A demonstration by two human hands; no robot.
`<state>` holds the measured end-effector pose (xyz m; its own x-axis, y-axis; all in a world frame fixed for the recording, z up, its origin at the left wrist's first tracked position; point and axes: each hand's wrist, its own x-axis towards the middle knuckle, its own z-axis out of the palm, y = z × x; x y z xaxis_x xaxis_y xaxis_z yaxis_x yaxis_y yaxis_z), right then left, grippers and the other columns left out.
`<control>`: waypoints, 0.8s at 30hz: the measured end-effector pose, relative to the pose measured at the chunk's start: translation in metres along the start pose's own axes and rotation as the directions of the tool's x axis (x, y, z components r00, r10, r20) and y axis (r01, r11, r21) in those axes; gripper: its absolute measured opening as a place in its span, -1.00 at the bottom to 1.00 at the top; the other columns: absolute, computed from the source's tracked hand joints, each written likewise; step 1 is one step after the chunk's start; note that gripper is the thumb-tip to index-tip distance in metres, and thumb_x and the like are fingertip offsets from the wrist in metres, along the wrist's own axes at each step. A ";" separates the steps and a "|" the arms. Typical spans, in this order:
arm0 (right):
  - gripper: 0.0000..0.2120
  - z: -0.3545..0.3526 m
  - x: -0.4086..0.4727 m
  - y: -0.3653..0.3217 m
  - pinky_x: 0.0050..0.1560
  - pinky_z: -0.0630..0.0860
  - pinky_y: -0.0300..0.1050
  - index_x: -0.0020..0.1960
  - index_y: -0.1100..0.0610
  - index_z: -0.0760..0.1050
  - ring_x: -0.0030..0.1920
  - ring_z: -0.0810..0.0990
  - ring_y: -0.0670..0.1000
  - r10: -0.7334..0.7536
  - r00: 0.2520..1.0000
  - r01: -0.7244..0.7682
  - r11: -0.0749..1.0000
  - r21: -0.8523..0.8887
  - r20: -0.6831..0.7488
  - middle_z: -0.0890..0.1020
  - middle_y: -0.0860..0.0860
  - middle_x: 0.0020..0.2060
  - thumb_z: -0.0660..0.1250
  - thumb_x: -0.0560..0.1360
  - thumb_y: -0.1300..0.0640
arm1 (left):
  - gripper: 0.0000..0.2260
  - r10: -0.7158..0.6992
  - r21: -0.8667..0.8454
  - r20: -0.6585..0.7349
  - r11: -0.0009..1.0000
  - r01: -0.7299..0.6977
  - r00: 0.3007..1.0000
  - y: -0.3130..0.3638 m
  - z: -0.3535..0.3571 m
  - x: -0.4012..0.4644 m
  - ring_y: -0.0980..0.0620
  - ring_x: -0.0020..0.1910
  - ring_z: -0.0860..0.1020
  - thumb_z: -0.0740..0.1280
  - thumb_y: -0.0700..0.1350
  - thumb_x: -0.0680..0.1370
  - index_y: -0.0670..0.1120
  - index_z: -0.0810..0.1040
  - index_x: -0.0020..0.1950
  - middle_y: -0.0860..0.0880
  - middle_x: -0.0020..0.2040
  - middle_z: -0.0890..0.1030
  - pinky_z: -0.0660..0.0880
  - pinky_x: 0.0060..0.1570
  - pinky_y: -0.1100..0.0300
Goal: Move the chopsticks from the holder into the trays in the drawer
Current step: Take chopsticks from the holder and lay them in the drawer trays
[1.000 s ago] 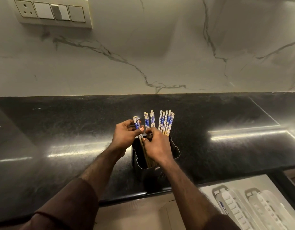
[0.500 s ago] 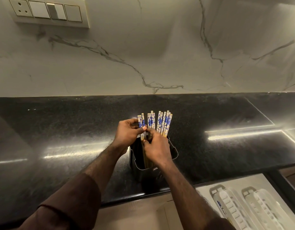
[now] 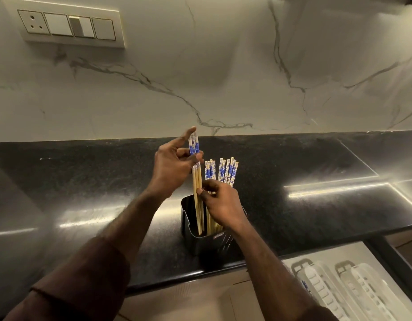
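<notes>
A black holder stands on the dark counter near its front edge. Several wooden chopsticks with blue-and-white tops stand in it. My left hand grips a pair of chopsticks near their patterned tops, raised partly out of the holder with the tips still inside. My right hand pinches the shafts of that pair lower down, just above the holder. Two white slotted trays lie in the open drawer at the lower right.
The black counter meets a marble backsplash. A switch panel hangs on the wall at the upper left. The drawer's dark right edge runs below the counter front. Bright light strips reflect on the counter.
My left hand has lifted a pair of chopsticks up out of the bunch. My right hand has shifted onto the pair's shafts. The view has moved closer.
</notes>
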<state>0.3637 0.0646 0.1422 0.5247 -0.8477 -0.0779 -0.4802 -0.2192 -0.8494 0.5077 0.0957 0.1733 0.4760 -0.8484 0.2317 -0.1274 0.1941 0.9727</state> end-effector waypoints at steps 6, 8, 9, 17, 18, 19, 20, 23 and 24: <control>-0.73 -0.021 -0.014 -0.012 -0.01 0.64 -0.09 0.29 0.09 0.53 -0.01 0.66 -0.05 -0.006 0.997 -0.009 0.982 0.187 0.077 0.66 0.01 0.01 0.28 0.61 0.10 | -0.44 0.078 0.011 0.059 0.997 -0.079 0.995 0.048 -0.002 0.012 0.02 -0.15 0.71 0.45 -0.31 0.45 0.00 0.43 0.40 -0.13 -0.07 0.70 0.64 -0.17 0.20; -0.74 -0.032 -0.022 -0.012 -0.02 0.64 -0.05 0.27 0.09 0.53 0.02 0.67 0.02 -0.004 0.995 -0.021 0.969 0.244 0.103 0.67 0.06 0.02 0.26 0.62 0.09 | -0.45 0.100 -0.019 0.048 0.995 -0.099 0.994 0.062 0.002 0.016 0.00 -0.17 0.71 0.46 -0.31 0.43 -0.01 0.45 0.38 -0.14 -0.08 0.70 0.64 -0.19 0.17; -0.75 -0.038 -0.027 -0.012 0.02 0.64 0.02 0.27 0.09 0.52 0.04 0.67 0.05 0.000 0.993 -0.033 0.962 0.272 0.119 0.68 0.08 0.03 0.25 0.62 0.08 | -0.46 0.108 -0.036 0.046 0.994 -0.107 0.993 0.069 0.005 0.017 -0.02 -0.17 0.71 0.46 -0.32 0.43 -0.02 0.46 0.37 -0.15 -0.08 0.70 0.65 -0.19 0.14; -0.77 -0.108 -0.079 0.008 0.00 0.65 0.11 0.17 0.11 0.58 -0.03 0.68 0.17 -0.032 0.968 -0.096 0.869 0.485 0.249 0.68 0.19 -0.04 0.22 0.62 0.05 | -0.48 0.104 -0.226 0.157 0.972 -0.067 0.982 0.107 0.057 0.012 -0.09 -0.14 0.71 0.47 -0.34 0.41 0.01 0.50 0.31 -0.14 -0.06 0.70 0.64 -0.20 0.10; -0.77 -0.119 -0.087 0.013 -0.01 0.65 0.09 0.18 0.13 0.58 -0.02 0.68 0.18 -0.033 0.966 -0.103 0.859 0.501 0.255 0.68 0.19 -0.05 0.24 0.62 0.07 | -0.48 0.098 -0.246 0.167 0.968 -0.055 0.981 0.109 0.067 0.008 -0.09 -0.14 0.71 0.47 -0.34 0.41 0.02 0.51 0.30 -0.16 -0.06 0.69 0.64 -0.20 0.09; -0.77 -0.130 -0.095 0.017 -0.01 0.65 0.08 0.18 0.14 0.57 -0.02 0.68 0.19 -0.031 0.966 -0.108 0.854 0.509 0.257 0.68 0.20 -0.05 0.25 0.61 0.08 | -0.49 0.090 -0.262 0.173 0.964 -0.042 0.981 0.110 0.077 0.004 -0.10 -0.14 0.71 0.47 -0.35 0.40 0.02 0.51 0.29 -0.16 -0.06 0.69 0.64 -0.21 0.09; -0.78 -0.140 -0.105 0.022 -0.02 0.65 0.06 0.18 0.15 0.57 -0.02 0.68 0.20 -0.027 0.966 -0.111 0.854 0.509 0.256 0.68 0.20 -0.06 0.26 0.61 0.10 | -0.49 0.082 -0.273 0.179 0.961 -0.031 0.980 0.110 0.089 -0.001 -0.10 -0.15 0.71 0.47 -0.35 0.40 0.02 0.52 0.27 -0.17 -0.06 0.69 0.64 -0.23 0.10; -0.81 -0.172 -0.134 0.039 -0.07 0.65 -0.03 0.17 0.16 0.58 -0.03 0.69 0.17 -0.011 0.973 -0.103 0.870 0.482 0.229 0.69 0.18 -0.07 0.29 0.59 0.18 | -0.51 0.062 -0.295 0.187 0.956 -0.004 0.980 0.111 0.126 -0.019 -0.11 -0.17 0.71 0.47 -0.36 0.39 0.02 0.54 0.24 -0.18 -0.09 0.70 0.63 -0.26 0.13; -0.81 -0.183 -0.145 0.046 -0.08 0.64 -0.05 0.17 0.17 0.58 -0.04 0.70 0.16 0.002 0.977 -0.105 0.876 0.471 0.216 0.69 0.16 -0.08 0.30 0.58 0.20 | -0.52 0.057 -0.303 0.192 0.953 0.004 0.980 0.111 0.140 -0.026 -0.11 -0.18 0.71 0.47 -0.36 0.39 0.02 0.55 0.22 -0.18 -0.11 0.71 0.63 -0.27 0.14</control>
<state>0.1372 0.0890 0.2102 0.6631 -0.7240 -0.1900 -0.1447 0.1250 -0.9815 0.3596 0.0706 0.2729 0.2920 -0.9148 0.2790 0.1445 0.3306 0.9327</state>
